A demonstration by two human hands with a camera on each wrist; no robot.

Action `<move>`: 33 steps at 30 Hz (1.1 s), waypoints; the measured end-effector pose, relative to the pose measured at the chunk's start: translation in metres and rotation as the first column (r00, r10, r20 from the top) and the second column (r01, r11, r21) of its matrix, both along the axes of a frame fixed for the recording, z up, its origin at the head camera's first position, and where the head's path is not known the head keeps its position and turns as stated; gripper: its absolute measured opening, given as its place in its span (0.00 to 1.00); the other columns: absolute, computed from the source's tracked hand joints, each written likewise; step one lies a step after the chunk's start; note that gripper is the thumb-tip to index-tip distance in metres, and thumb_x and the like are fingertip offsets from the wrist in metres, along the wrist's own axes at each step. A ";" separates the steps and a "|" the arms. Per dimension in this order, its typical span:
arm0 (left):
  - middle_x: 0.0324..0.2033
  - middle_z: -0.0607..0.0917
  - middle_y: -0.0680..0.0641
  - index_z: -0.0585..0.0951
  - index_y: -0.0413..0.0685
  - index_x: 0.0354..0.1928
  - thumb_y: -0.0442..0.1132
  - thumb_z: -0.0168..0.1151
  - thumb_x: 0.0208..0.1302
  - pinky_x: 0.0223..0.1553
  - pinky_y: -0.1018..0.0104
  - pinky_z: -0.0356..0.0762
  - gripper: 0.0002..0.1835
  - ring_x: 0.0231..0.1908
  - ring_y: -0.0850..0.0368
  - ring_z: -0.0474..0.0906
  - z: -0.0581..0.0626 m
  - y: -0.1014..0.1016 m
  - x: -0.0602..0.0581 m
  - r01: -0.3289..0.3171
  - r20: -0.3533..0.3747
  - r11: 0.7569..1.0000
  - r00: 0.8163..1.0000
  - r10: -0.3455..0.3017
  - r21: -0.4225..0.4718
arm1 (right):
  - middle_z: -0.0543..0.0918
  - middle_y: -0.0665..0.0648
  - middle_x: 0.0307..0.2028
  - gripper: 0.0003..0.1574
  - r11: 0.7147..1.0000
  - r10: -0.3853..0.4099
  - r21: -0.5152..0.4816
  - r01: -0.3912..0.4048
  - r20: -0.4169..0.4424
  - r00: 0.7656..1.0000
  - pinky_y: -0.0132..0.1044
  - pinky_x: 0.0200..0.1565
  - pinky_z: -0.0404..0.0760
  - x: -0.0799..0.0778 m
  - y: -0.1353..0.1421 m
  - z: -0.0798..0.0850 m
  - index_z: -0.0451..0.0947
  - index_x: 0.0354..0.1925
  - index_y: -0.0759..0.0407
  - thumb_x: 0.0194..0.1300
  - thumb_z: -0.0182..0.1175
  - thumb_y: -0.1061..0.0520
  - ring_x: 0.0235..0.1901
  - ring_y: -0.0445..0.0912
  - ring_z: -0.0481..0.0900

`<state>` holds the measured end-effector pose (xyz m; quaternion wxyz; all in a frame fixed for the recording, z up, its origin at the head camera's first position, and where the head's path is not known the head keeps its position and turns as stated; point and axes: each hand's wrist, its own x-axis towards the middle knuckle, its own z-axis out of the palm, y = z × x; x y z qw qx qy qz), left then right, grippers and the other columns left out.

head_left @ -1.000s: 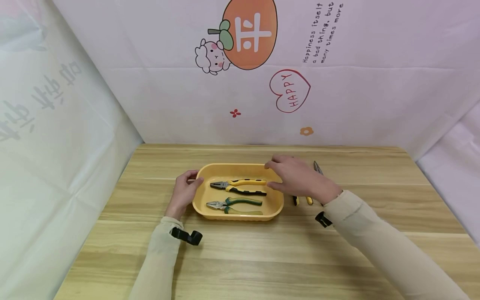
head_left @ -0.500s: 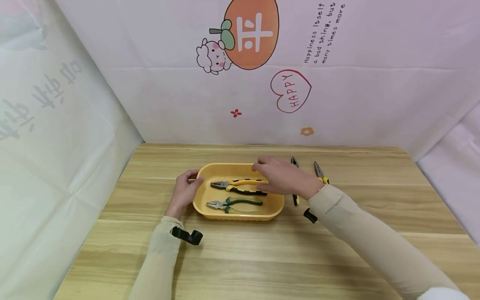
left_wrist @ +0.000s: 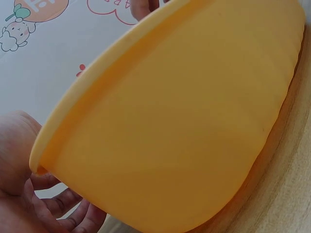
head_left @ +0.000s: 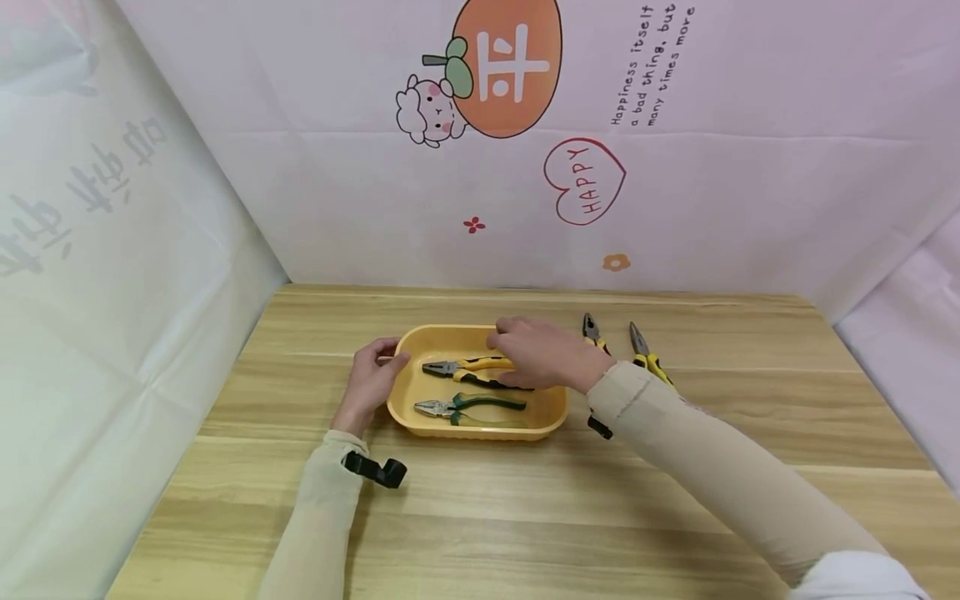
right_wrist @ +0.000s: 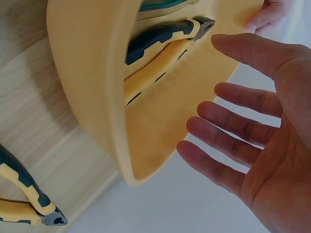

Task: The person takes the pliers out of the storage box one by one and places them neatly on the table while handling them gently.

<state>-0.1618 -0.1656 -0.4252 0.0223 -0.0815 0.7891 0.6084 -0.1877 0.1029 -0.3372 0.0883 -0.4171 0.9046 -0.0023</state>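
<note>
A yellow plastic tray stands on the table. My left hand grips its left end, thumb over the rim and fingers outside, as the left wrist view also shows. Inside lie combination pliers with yellow-black handles and, nearer me, a pair with green handles. My right hand hovers over the tray's right part, covering some of the yellow-black handles. In the right wrist view its fingers are spread and fairly straight, with nothing held, apart from the pliers.
To the right of the tray, on the wooden table, lie two more pliers: a blunt-nosed pair and long-nose pliers, both with yellow-black handles. My right forearm partly covers them. White printed cloth rises behind the table and along its sides.
My right hand has moved left, from the tray's right rim to above the yellow-black handles, uncovering more of the pliers on the table. The left hand and tray have stayed put.
</note>
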 end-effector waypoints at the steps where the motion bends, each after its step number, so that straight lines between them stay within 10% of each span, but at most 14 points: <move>1: 0.56 0.78 0.36 0.76 0.34 0.64 0.34 0.57 0.75 0.50 0.56 0.80 0.19 0.51 0.46 0.75 0.000 0.000 0.000 0.000 0.000 1.000 1.000 0.000 0.002 | 0.80 0.58 0.47 0.27 1.000 0.006 0.005 -0.006 0.003 1.000 0.44 0.47 0.81 -0.001 -0.002 0.000 0.79 0.58 0.62 0.67 0.69 0.49 0.43 0.50 0.79; 33: 0.55 0.78 0.35 0.76 0.33 0.62 0.34 0.57 0.75 0.51 0.53 0.80 0.18 0.49 0.47 0.75 -0.002 0.000 -0.001 -0.002 -0.018 1.000 1.000 0.002 0.000 | 0.79 0.59 0.52 0.25 0.985 -0.042 0.170 0.026 0.089 0.995 0.44 0.51 0.80 -0.019 -0.037 -0.016 0.78 0.57 0.60 0.67 0.68 0.50 0.48 0.50 0.79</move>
